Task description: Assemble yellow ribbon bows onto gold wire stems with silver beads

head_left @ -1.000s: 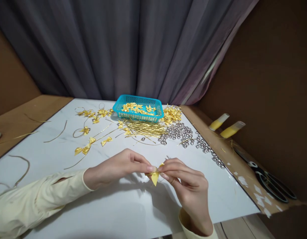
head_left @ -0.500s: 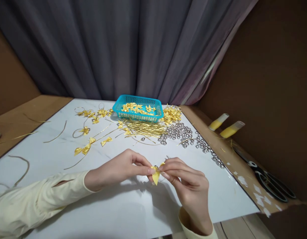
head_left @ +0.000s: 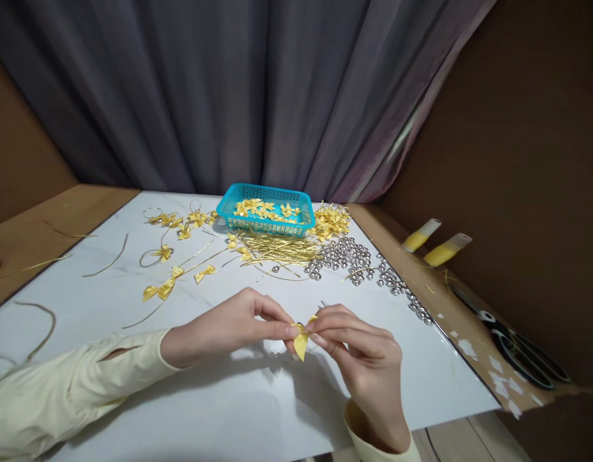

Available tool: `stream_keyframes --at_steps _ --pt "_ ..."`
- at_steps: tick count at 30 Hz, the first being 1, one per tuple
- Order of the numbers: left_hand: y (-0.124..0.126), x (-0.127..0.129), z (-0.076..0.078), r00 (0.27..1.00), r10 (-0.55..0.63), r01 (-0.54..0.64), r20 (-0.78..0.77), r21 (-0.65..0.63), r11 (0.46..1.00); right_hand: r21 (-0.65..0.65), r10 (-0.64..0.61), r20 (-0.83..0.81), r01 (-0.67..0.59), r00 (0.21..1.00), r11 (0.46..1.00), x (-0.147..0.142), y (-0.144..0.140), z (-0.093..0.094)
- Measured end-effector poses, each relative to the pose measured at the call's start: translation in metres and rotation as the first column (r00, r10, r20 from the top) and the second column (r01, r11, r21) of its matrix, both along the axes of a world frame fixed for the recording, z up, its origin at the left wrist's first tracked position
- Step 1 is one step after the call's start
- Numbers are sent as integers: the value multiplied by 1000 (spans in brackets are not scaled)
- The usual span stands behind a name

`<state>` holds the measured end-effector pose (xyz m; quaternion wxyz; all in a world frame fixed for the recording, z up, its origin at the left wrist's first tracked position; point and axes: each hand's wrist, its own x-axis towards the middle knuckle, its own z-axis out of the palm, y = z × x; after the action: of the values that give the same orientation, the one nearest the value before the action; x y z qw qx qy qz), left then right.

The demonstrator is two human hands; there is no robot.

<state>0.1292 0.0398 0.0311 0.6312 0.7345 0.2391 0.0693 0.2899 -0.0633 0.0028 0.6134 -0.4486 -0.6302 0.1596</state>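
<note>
A small yellow ribbon bow (head_left: 300,344) is held between both hands, low over the white board. My left hand (head_left: 246,321) pinches its left side between thumb and fingers. From the right, my right hand (head_left: 359,350) pinches its other side, and its fingertips partly cover the bow. A small dark, shiny bit shows at the bow's middle, too small to name. A thin wire end sticks up behind my right fingers. Beyond the hands lie a pile of gold twist ties (head_left: 280,249) and many silver heart-shaped beads (head_left: 347,253).
A blue basket (head_left: 267,226) with yellow bows stands at the back. Finished-looking bows on wire (head_left: 164,252) lie to the left, more bows (head_left: 332,220) right of the basket. Black-handled scissors (head_left: 522,356), paper scraps and two yellow-filled tubes (head_left: 448,249) are at the right.
Both hands keep their pinch on the bow and have barely moved. The bow's lower tail hangs very slightly lower.
</note>
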Motion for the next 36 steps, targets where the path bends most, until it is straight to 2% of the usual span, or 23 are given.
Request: stream_keyframes --at_steps 8,12,14,17,20,23,26,31,36 --pt "-1 1 0 1000 11 -11 -5 -3 1000 -11 12 -14 -12 1000 1000 1 -1 -3" --pt "-2 1 0 999 43 -42 -25 35 999 -16 15 15 -15 1000 1000 0 1 -3" --pt "-3 2 1 997 71 -68 -38 70 995 -23 -41 40 42 998 999 1 0 -3" --pt "-4 2 3 994 99 -92 -44 132 987 -65 -203 31 205 979 977 4 -6 0" --pt "-5 2 2 992 123 -116 -27 191 975 -214 -287 8 282 958 935 6 -18 7" --pt "-5 1 -1 989 148 -141 -10 238 961 -402 -209 66 217 976 890 3 -28 14" --pt "-5 1 -2 989 151 -145 -3 253 956 -506 -78 98 117 992 855 -2 -31 16" --pt "-5 1 -1 990 143 -138 -7 222 965 -575 -63 38 73 997 815 -10 -28 9" --pt "-6 2 0 991 136 -132 -12 190 973 -582 -89 -26 58 996 811 -12 -25 5"
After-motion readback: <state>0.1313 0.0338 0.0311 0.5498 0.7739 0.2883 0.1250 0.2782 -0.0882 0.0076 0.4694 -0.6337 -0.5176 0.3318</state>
